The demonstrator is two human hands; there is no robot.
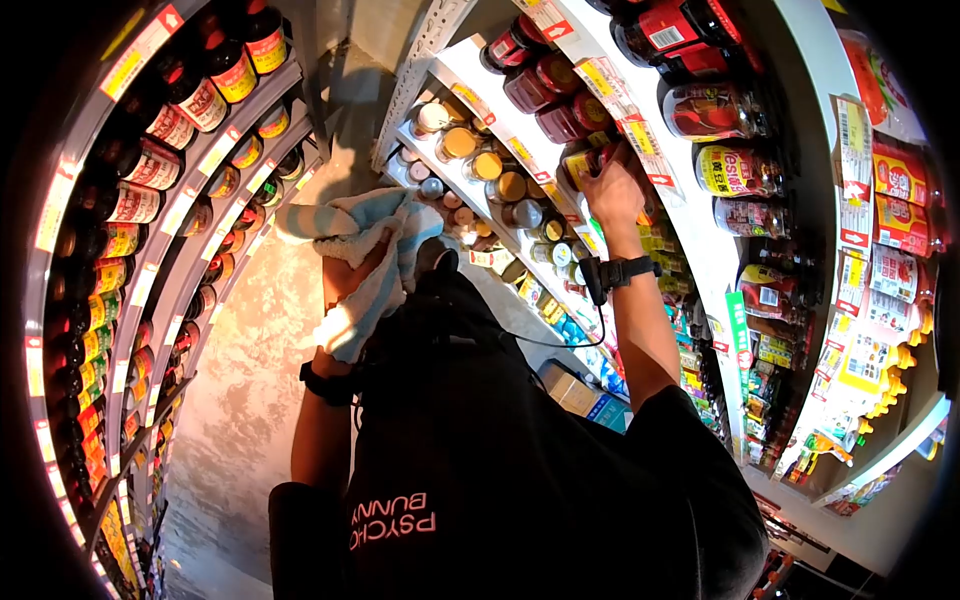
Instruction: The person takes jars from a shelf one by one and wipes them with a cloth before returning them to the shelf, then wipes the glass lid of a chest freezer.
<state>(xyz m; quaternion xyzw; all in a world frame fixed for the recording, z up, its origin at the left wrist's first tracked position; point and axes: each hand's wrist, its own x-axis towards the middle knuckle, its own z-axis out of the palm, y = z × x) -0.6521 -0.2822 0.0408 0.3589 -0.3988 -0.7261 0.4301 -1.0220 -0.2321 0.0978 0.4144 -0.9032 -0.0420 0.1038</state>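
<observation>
A white and light-blue striped towel is bunched in my left hand, whose fingers are partly covered by its folds. The towel hangs down over my left wrist, in front of my black shirt. My right hand reaches into the white shelf on the right. Its fingers are closed around a jar with a yellow label, standing in a row of jars. Dark red jars stand just beyond that hand. A black strap with a small device sits on my right wrist.
Grey shelves packed with dark bottles curve along the left. White shelves with price tags and many jars rise on the right. Lidded jars fill the lower shelf. Concrete floor runs between; cartons lie low beside me.
</observation>
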